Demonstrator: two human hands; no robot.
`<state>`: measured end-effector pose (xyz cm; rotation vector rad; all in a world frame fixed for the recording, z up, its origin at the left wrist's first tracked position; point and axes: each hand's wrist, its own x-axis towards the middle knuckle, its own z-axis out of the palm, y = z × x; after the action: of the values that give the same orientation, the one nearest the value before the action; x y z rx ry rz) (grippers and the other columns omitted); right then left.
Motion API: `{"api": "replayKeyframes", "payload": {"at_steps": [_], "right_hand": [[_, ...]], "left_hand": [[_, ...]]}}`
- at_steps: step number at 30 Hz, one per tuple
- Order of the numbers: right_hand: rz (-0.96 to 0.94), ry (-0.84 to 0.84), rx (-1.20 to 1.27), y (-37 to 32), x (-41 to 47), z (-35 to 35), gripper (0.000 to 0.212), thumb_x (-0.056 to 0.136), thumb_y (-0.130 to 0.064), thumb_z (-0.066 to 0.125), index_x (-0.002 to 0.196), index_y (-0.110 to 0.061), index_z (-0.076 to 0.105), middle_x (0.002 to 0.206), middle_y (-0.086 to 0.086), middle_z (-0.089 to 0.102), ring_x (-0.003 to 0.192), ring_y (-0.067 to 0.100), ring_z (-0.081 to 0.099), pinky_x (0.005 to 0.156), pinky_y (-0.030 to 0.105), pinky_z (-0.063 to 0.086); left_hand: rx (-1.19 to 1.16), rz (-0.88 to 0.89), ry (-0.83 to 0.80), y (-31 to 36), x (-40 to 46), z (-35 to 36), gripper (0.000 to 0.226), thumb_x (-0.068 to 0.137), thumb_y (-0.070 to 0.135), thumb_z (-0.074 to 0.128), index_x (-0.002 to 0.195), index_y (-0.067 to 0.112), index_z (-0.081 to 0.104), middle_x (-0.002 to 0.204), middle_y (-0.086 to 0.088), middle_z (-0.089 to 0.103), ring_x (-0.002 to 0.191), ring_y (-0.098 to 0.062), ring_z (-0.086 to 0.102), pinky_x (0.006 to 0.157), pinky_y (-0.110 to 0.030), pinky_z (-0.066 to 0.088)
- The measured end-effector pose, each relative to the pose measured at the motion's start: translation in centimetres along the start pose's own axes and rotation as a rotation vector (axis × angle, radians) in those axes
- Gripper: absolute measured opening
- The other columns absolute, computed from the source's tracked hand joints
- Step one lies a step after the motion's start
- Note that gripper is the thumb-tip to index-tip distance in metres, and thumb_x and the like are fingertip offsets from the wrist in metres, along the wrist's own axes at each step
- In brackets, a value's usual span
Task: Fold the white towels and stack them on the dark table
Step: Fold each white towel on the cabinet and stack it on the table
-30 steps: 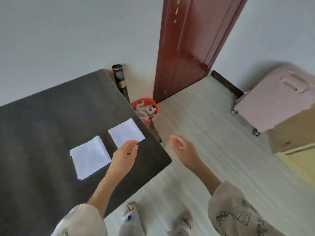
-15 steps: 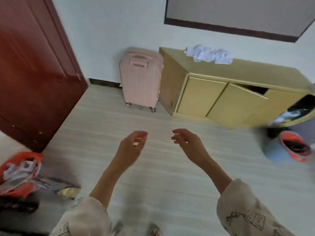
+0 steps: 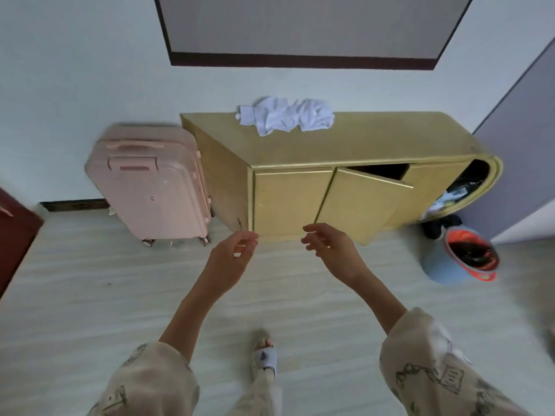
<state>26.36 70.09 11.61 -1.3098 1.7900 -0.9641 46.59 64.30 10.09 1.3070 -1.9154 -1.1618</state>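
Note:
A crumpled heap of white towels (image 3: 286,118) lies on top of a low yellow cabinet (image 3: 354,139) against the far wall. My left hand (image 3: 232,256) and my right hand (image 3: 329,250) are both raised in front of me over the floor, short of the cabinet's front. Their fingers are loosely curled and hold nothing. The dark table and the folded towels on it are out of view.
A pink suitcase (image 3: 153,184) stands left of the cabinet. One cabinet door (image 3: 360,202) hangs ajar. A blue bin with an orange liner (image 3: 462,259) sits on the floor at the right. A red door edge (image 3: 12,235) shows at far left. My slippered foot (image 3: 264,354) is below.
The view has swung from the dark table with two folded towels, past the door, to face the cabinet. I have come closer to the cabinet. Both hands stay raised and hold nothing.

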Motion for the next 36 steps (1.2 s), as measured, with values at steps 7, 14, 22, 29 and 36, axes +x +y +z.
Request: {"api": "replayKeyframes", "payload": {"at_steps": [7,14,22,29,36], "right_hand": [[0.049,-0.012,-0.005,-0.8,16.3,-3.4,0.021,0.094,-0.015,0.049,0.112,-0.015,0.06,0.09,-0.005,0.066,0.082,0.006,0.063,0.065,0.007,0.045],[0.12,-0.046,-0.007,1.0,30.4,-4.7,0.02,0.093,-0.013,0.05,0.11,-0.014,0.061,0.088,-0.002,0.067,0.078,0.006,0.062,0.066,0.012,0.044],[0.143,-0.127,-0.022,3.6,50.2,-5.7,0.018,0.091,-0.012,0.053,0.106,-0.013,0.063,0.085,0.001,0.068,0.083,0.021,0.065,0.081,0.035,0.05],[0.208,-0.174,-0.075,5.1,63.8,-7.0,0.02,0.092,-0.015,0.051,0.109,-0.013,0.062,0.09,0.0,0.069,0.088,0.018,0.064,0.087,0.033,0.049],[0.282,-0.208,-0.075,6.7,70.7,-6.1,0.022,0.094,-0.016,0.047,0.11,-0.016,0.061,0.088,-0.007,0.066,0.091,0.015,0.063,0.083,0.024,0.046]], "left_hand": [[0.036,-0.056,-0.063,0.4,17.0,0.0,0.019,0.092,0.015,0.052,0.109,0.011,0.06,0.103,-0.002,0.065,0.095,-0.015,0.061,0.088,-0.026,0.048],[0.087,-0.136,-0.131,-1.5,30.1,1.5,0.021,0.093,0.017,0.051,0.111,0.011,0.06,0.1,0.004,0.06,0.094,-0.01,0.056,0.086,-0.022,0.044],[0.113,-0.389,-0.091,-5.4,48.6,4.3,0.024,0.092,0.012,0.052,0.113,0.005,0.06,0.109,-0.011,0.065,0.1,-0.022,0.061,0.089,-0.03,0.044],[0.127,-0.612,-0.098,-6.8,62.8,6.5,0.039,0.091,0.012,0.05,0.13,0.005,0.048,0.126,-0.011,0.056,0.112,-0.026,0.054,0.09,-0.03,0.04],[0.219,-0.592,-0.006,-8.9,72.7,5.2,0.04,0.09,0.017,0.055,0.128,0.006,0.049,0.126,-0.011,0.053,0.113,-0.027,0.052,0.097,-0.039,0.042]]}}
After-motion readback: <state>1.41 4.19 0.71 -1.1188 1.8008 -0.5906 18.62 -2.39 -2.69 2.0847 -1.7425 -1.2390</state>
